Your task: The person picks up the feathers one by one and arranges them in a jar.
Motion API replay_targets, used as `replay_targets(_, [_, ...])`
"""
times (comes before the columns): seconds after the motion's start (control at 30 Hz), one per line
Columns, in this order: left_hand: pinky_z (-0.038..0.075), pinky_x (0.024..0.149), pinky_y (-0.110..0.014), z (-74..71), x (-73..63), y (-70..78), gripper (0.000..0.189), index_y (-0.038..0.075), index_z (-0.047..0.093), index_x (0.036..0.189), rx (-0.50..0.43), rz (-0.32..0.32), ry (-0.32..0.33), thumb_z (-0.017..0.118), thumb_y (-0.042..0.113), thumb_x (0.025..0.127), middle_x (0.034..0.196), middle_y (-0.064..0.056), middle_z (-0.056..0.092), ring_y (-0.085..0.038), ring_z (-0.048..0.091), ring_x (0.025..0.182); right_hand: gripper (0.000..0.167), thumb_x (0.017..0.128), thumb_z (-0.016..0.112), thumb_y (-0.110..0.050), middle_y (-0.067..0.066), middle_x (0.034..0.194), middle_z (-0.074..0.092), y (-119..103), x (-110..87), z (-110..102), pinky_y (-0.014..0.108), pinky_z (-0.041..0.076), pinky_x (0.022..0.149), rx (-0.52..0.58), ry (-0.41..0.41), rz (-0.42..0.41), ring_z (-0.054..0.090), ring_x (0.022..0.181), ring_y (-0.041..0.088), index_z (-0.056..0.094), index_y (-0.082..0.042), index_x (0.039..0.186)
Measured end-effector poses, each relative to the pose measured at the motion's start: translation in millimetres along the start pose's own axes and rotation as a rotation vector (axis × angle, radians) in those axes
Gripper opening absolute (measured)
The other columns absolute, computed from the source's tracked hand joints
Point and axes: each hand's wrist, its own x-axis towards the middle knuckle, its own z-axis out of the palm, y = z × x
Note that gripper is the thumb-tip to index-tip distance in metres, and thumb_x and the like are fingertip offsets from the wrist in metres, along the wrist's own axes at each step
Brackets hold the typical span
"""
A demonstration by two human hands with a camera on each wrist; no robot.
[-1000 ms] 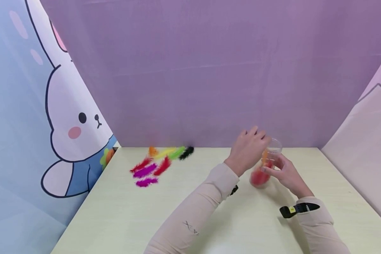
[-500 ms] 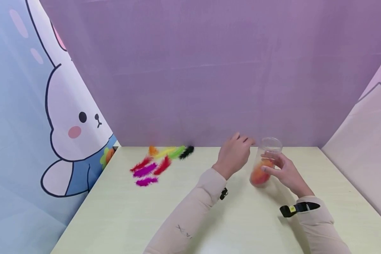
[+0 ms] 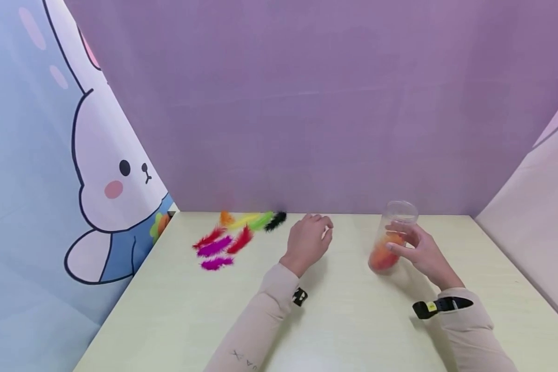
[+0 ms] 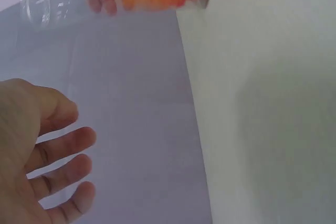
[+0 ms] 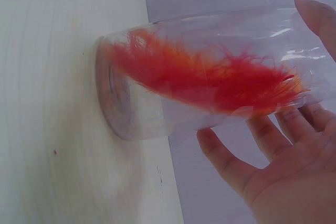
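My right hand (image 3: 423, 256) holds a clear plastic jar (image 3: 375, 259) round its side, thumb on one side and fingers on the other. The jar stands on the table, open at the top. Red and orange feathers (image 5: 210, 80) lie inside it, plain in the right wrist view. To the jar's left, my left hand (image 3: 308, 240) is over the table with loosely bent fingers and nothing in them. Beyond it at the left lie loose feathers: black (image 3: 276, 221), green (image 3: 262, 221), yellow (image 3: 244, 220), orange (image 3: 226, 219), two red (image 3: 240, 240) and two magenta (image 3: 215, 247).
The pale wooden table (image 3: 344, 320) ends at a purple cloth backdrop (image 3: 307, 103). A blue curtain with a printed rabbit (image 3: 107, 160) hangs on the left side, and a pale panel (image 3: 544, 217) borders the right.
The left hand has let an orange feather go into the jar and moved left, away from the jar's mouth. The right hand keeps its hold on the jar.
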Motion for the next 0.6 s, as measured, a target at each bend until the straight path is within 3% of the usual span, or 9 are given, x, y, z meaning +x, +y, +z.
replay_targets(0.27, [0.048, 0.057, -0.025, -18.3, -26.6, -37.9, 0.013, 0.021, 0.075, 0.090, -0.058, -0.091, -0.058, 0.065, 0.022, 0.097, 0.083, 0.007, 0.071, -0.011, 0.063, 0.073, 0.063, 0.095, 0.074, -0.029, 0.009, 0.143, 0.061, -2, -1.9, -3, 0.004, 0.042, 0.094, 0.008, 0.006, -0.002, 0.050, 0.122, -0.010, 0.047, -0.009, 0.149])
replay_targets(0.43, [0.047, 0.054, -0.023, -36.0, -43.2, -66.0, 0.012, 0.019, 0.074, 0.088, -0.084, -0.125, -0.111, 0.067, 0.022, 0.096, 0.081, 0.006, 0.071, -0.009, 0.061, 0.068, 0.063, 0.095, 0.074, -0.029, 0.008, 0.142, 0.062, -2, -3.0, -3, 0.004, 0.042, 0.094, 0.008, 0.010, -0.004, 0.050, 0.121, -0.012, 0.047, -0.010, 0.149])
replay_targets(0.6, [0.043, 0.053, -0.025, -58.4, -61.0, -96.3, 0.021, 0.018, 0.066, 0.077, -0.097, -0.178, -0.195, 0.070, 0.026, 0.097, 0.069, 0.005, 0.062, -0.010, 0.053, 0.059, 0.061, 0.095, 0.074, -0.029, 0.011, 0.143, 0.061, -1, -0.9, -2, 0.005, 0.042, 0.094, 0.002, 0.010, -0.005, 0.050, 0.120, -0.013, 0.048, -0.011, 0.148])
